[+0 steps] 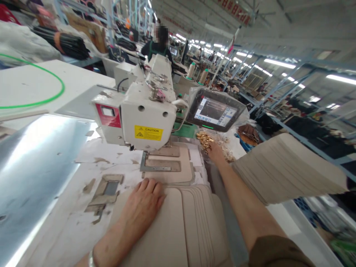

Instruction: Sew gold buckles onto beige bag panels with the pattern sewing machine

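Note:
My left hand (148, 196) lies palm down on a fanned stack of beige panels with rounded corners (198, 222), its fingers side by side near the far edge. My right hand (214, 151) reaches forward to a heap of small gold metal pieces (204, 140) right of the sewing machine. Its fingertips are among the pieces and hard to make out. Under the head of the sewing machine (150, 115), a metal clamp frame (160, 168) lies over another beige panel (186, 170).
A control screen (214, 111) stands right of the machine head. Another pile of beige panels (292, 170) rises beside my right forearm. Thread cones (191, 70) stand behind the screen. On the left are a shiny metal plate (41, 167) and a green hose (59, 83). A person (158, 44) sits farther back.

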`<action>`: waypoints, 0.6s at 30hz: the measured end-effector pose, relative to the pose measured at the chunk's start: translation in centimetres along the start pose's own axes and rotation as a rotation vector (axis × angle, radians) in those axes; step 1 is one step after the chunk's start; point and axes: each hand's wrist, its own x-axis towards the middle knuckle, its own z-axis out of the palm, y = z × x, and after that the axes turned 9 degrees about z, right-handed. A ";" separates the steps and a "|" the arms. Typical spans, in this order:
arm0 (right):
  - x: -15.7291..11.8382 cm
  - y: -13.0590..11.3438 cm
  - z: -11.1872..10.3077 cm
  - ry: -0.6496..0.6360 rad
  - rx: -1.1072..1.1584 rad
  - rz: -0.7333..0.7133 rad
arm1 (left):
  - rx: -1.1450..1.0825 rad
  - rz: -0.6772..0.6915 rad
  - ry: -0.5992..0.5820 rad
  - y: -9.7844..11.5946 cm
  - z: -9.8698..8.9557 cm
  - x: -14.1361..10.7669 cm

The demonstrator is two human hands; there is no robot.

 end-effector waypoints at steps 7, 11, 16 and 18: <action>-0.2 -1.1 0.0 -0.064 -0.209 0.008 | -0.066 -0.035 -0.032 0.4 -0.2 0.0; 0.2 -0.6 0.0 -0.103 -0.234 -0.039 | -0.102 -0.037 -0.057 0.2 -1.1 -0.1; 0.5 0.7 -0.8 -0.094 0.147 -0.062 | -0.232 -0.053 -0.164 -1.3 -4.5 -1.7; -0.2 1.0 -1.4 -0.089 0.497 0.071 | -0.261 -0.094 -0.150 -2.8 -5.8 -3.0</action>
